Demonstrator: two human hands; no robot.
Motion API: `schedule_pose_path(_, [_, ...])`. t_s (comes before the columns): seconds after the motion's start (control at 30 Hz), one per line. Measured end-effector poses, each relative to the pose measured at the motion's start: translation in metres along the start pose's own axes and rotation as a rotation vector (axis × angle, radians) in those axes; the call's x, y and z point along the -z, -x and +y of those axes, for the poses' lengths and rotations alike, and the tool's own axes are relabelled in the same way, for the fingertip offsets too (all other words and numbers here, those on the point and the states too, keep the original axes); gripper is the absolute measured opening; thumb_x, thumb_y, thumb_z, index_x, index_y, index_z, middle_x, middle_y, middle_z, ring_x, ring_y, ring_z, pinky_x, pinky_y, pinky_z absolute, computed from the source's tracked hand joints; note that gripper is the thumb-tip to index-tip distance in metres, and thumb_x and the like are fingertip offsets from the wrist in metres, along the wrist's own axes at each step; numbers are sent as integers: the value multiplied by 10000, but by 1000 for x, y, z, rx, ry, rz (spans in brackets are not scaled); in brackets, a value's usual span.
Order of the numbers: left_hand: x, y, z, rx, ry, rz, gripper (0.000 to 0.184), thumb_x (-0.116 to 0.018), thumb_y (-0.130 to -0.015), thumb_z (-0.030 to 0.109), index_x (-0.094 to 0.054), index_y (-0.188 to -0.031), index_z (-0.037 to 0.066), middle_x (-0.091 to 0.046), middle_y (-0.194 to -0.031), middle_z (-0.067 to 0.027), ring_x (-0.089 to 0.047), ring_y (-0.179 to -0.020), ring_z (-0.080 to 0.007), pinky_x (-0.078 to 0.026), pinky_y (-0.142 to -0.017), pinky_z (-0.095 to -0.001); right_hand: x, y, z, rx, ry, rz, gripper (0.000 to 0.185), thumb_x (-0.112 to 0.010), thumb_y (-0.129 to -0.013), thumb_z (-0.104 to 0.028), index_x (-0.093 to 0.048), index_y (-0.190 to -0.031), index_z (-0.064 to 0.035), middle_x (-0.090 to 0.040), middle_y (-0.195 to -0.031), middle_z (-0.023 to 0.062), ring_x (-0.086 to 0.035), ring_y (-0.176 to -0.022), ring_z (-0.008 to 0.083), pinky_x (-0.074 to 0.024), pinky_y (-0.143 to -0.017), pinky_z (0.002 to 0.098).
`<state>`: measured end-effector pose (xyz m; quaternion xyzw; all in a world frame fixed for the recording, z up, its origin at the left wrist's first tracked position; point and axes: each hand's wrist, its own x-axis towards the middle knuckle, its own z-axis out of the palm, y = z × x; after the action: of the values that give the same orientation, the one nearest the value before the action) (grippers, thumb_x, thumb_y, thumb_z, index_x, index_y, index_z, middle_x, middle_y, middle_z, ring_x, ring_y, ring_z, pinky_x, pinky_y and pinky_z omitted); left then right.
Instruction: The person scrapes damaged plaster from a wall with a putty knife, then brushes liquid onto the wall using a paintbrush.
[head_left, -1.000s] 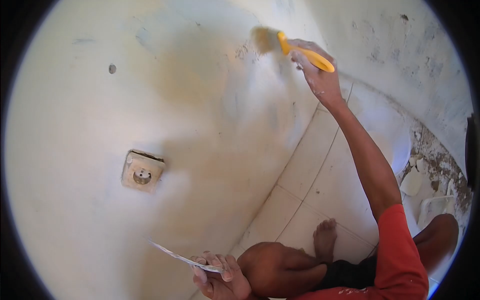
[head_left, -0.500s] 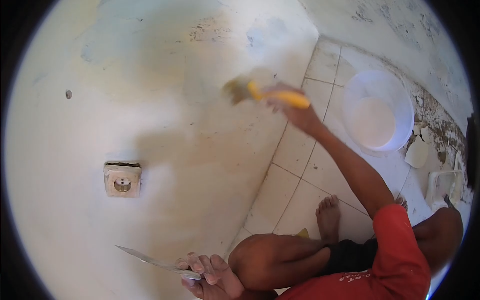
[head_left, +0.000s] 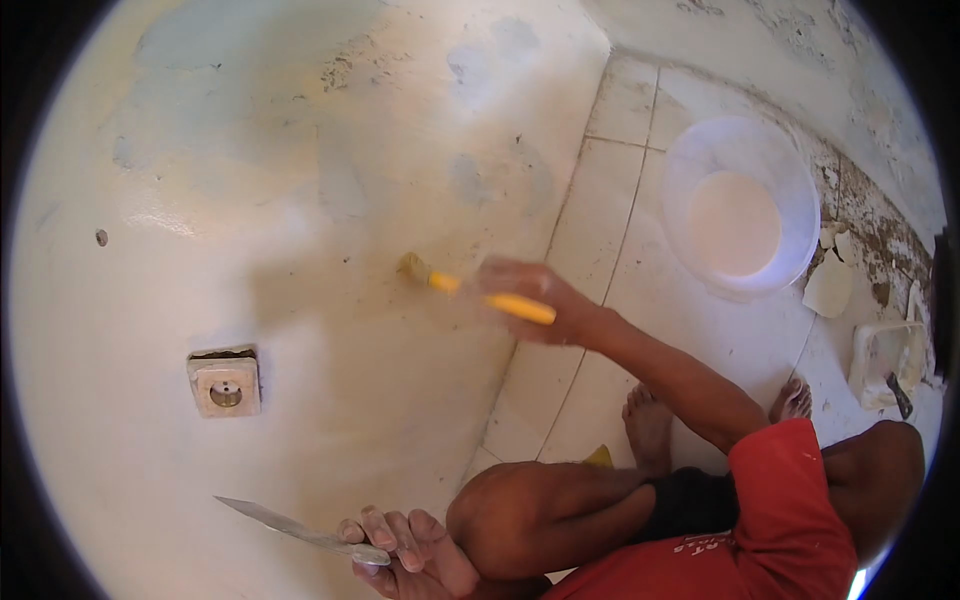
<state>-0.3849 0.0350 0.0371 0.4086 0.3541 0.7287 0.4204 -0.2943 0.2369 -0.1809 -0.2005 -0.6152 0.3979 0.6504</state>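
Note:
My right hand (head_left: 540,300), slightly blurred, is closed round the yellow handle of a paintbrush (head_left: 525,306). The brush's bristles (head_left: 411,267) are at the wall (head_left: 400,390), pointing left. Low in the view, my left hand (head_left: 410,555) grips a putty knife (head_left: 290,526) by its short handle, its thin blade reaching out to the left. Whether that blade touches the wall I cannot tell. Patches of grey and yellowish stain mark the wall above the brush.
A socket (head_left: 226,385) sits loosely in the wall at left. On the tiled floor stands a white bucket (head_left: 690,240) with pale liquid inside. Broken pieces (head_left: 828,287) lie beside it, near a white tray (head_left: 870,345) with a dark-handled tool (head_left: 899,395). My knees and feet are close by.
My right hand has brought the paintbrush down and to the left along the wall. The left hand still holds the putty knife in nearly the same place. The view has shifted slightly.

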Motion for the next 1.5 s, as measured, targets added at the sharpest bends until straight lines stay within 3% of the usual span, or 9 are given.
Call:
schedule_pose_path(0.3, [6, 5, 4, -35, 65, -5, 188, -488, -965, 107, -488, -1126, 10, -520, -897, -90, -502, -605, -123, -374, -593, -278, 67, -38, 55, -304, 120, 739, 238, -640, -855, -62, -645, -1092, -37, -630, -1064, 122, -616, -937, 236, -517, -787, 321])
schedule_pose_path(0.37, [7, 4, 3, -21, 78, -27, 186, -485, -966, 107, -486, -1124, 10, -517, -903, -92, -503, -612, -125, -375, -599, -279, 32, -20, 58, 189, 502, 435, 253, -641, -841, -45, -641, -1094, -29, -626, -1052, 136, -628, -935, 277, -524, -794, 344])
schedule_pose_path(0.53, [4, 5, 3, -14, 77, -51, 199, -476, -972, 112, -475, -1142, 8, -510, -924, -102, -512, -643, -135, -377, -616, -284, 26, -12, -18, -156, 32, -272, 291, -660, -809, -27, -657, -1090, -99, -628, -1109, 135, -616, -997, 298, -497, -890, 365])
schedule_pose_path(0.73, [9, 13, 7, -29, 128, -66, 228, -470, -974, 115, -465, -1168, -4, -507, -928, -103, -518, -679, -144, -375, -626, -286, 98, -70, 36, 65, 380, 463, 240, -658, -859, -64, -660, -1098, -51, -643, -955, 96, -603, -853, 221, -498, -779, 306])
schedule_pose_path(0.9, [12, 7, 8, -18, 100, -55, 216, -456, -974, 97, -471, -1163, -7, -494, -937, -96, -484, -665, -132, -364, -628, -279, 55, -18, 73, 91, 492, 289, 310, -639, -840, -39, -624, -1148, -65, -614, -1091, 116, -612, -979, 284, -489, -842, 384])
schedule_pose_path(1.0, [12, 3, 4, 12, 131, -67, 248, -558, -941, 196, -577, -1103, 10, -545, -915, -76, -515, -723, -149, -379, -726, -333, 26, 12, -3, -279, 333, -201, 300, -656, -826, -87, -637, -1125, -84, -607, -1162, 131, -608, -1045, 249, -478, -879, 365])
schedule_pose_path(1.2, [9, 2, 3, 15, 151, 21, 194, -567, -930, 158, -607, -1067, 26, -562, -931, -71, -514, -687, -146, -414, -677, -305, 137, 11, -124, -568, 603, 192, 140, -639, -832, -154, -638, -917, -43, -649, -742, 106, -634, -713, 252, -509, -693, 349])
schedule_pose_path(1.37, [33, -3, 8, -10, 109, -53, 213, -453, -973, 92, -474, -1163, -3, -478, -925, -84, -471, -655, -123, -370, -633, -280, 230, -9, -100, -1182, 1154, -213, 315, -572, -790, -310, -655, -876, -19, -662, -891, 220, -640, -870, 358, -502, -733, 461])
schedule_pose_path(1.5, [35, -3, 9, -5, 186, -77, 212, -453, -973, 90, -476, -1162, -4, -475, -921, -80, -471, -656, -120, -369, -631, -276, 239, 34, -49, -1003, 1333, -544, 289, -578, -776, -286, -666, -880, -31, -661, -909, 213, -645, -871, 334, -499, -743, 454])
